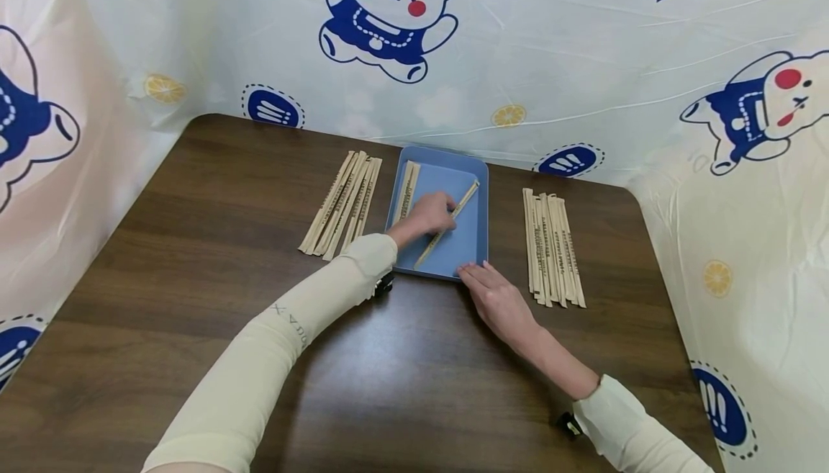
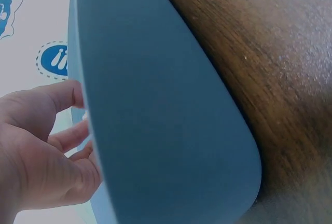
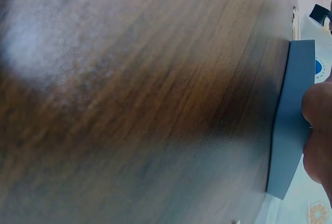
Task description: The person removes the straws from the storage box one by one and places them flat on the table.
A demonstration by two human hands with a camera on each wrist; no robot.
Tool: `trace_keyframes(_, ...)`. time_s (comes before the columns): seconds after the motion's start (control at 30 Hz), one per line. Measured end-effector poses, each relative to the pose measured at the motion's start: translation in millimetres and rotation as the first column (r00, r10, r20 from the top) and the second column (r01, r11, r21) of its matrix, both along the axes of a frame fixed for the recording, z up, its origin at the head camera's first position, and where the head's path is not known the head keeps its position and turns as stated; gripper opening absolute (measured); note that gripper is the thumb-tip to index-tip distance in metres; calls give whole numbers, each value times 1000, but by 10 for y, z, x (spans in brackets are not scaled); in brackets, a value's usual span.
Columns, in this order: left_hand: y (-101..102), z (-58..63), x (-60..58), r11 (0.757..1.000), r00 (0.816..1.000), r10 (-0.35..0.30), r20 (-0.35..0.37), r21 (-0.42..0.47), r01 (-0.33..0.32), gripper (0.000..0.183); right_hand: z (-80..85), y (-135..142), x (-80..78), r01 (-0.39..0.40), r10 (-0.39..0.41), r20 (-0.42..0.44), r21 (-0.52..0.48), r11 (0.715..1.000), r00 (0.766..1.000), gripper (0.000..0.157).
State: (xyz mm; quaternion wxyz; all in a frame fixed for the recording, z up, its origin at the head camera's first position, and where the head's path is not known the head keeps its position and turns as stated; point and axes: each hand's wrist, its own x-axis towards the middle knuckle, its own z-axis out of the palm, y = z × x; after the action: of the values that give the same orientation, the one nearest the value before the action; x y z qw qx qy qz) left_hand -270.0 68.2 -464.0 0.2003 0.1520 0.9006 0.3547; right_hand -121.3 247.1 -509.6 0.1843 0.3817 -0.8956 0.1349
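Note:
A blue rectangular tray [image 1: 443,156] lies on the table. My left hand [image 1: 432,214] reaches over it, fingers curled, and pinches a thin paper-wrapped stick [image 1: 465,198] that lies slantwise across the tray. In the left wrist view the tray wall [image 2: 155,110] hides the left fingertips and the stick. A few more wrapped sticks [image 1: 406,188] lie along the tray's left side. My right hand [image 1: 499,296] holds the near right corner of the tray by its rim. The right wrist view shows part of that hand against the outer wall [image 3: 294,115].
One group of several wrapped sticks [image 1: 343,203] lies on the table left of the tray. Another group [image 1: 553,250] lies to the right. A printed curtain [image 1: 505,48] hangs behind the brown table [image 1: 194,242] and along its sides.

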Motion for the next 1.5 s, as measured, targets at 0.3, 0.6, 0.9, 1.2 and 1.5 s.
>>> trace_keyframes(0.3,-41,0,-75,999,994,13,109,39,-17,47,-3,-3,7,10,-10,18,3,1000,1000,39)
trace_keyframes(0.6,-208,243,-105,994,990,41,132,96,-54,48,-10,4,-3,9,-9,17,3,1000,1000,40)
trace_keyframes(0.9,-522,368,-162,983,990,114,77,132,-124,49,-8,-6,-2,2,-2,5,-12,1000,1000,43)
trace_keyframes(1.2,-858,340,-215,959,979,185,90,202,-200,49,-13,-13,5,-9,9,-15,-28,1000,1000,44)
trace_keyframes(1.5,-1162,285,-221,968,975,211,65,128,-218,50,-16,-11,-1,-9,9,-9,-15,1000,1000,43)
